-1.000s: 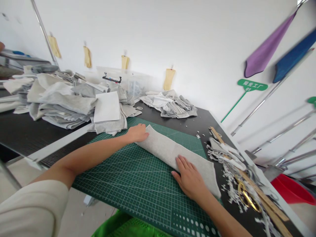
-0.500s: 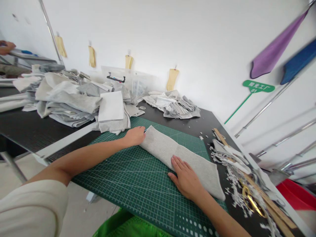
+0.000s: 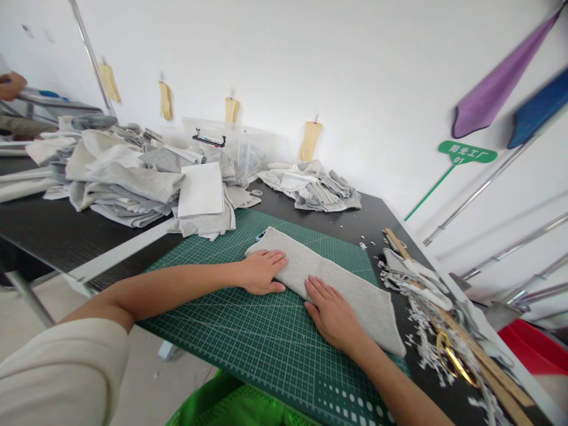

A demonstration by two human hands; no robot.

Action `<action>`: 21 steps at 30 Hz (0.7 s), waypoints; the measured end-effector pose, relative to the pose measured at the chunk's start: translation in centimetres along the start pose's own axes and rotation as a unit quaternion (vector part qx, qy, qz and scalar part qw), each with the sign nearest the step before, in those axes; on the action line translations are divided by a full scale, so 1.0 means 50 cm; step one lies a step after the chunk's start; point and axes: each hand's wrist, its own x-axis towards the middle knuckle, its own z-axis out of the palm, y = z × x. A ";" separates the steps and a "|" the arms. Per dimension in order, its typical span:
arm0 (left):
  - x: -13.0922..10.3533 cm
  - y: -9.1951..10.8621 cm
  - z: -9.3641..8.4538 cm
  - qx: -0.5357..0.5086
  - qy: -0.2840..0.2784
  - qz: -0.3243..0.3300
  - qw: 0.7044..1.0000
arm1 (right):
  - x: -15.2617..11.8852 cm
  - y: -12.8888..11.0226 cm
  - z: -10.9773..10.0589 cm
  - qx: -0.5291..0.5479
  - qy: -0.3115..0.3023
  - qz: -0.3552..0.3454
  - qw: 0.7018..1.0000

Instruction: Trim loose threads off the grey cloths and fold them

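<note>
A long folded strip of light grey knit fabric (image 3: 310, 260) lies slantwise across the green cutting mat (image 3: 231, 331). My left hand (image 3: 264, 271) rests flat on the strip near its far left end, fingers stretched out. On the nearer edge, around the middle of the fabric, my right hand (image 3: 332, 313) lies flat with its fingers extended. Just past the strip's far corner a small blue object (image 3: 261, 235) pokes out, mostly covered by the fabric, so its kind is unclear.
Heaped grey fabric pieces (image 3: 128, 177) fill the table's left, with a white sheet (image 3: 202, 189) on top. Another fabric pile (image 3: 315, 186) sits at the back. Gold-handled scissors (image 3: 455, 358), wooden rulers (image 3: 488, 367) and scraps line the right edge. A green basket (image 3: 239, 402) stands below.
My left hand has let go of the fabric's far left corner and moved right and nearer, now lying flat on the strip. The blue object shows more clearly. My right hand has barely moved.
</note>
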 end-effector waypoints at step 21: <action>0.016 0.006 -0.020 -0.037 -0.060 -0.058 0.996 | -0.052 0.070 -0.008 -0.010 -0.087 0.092 0.992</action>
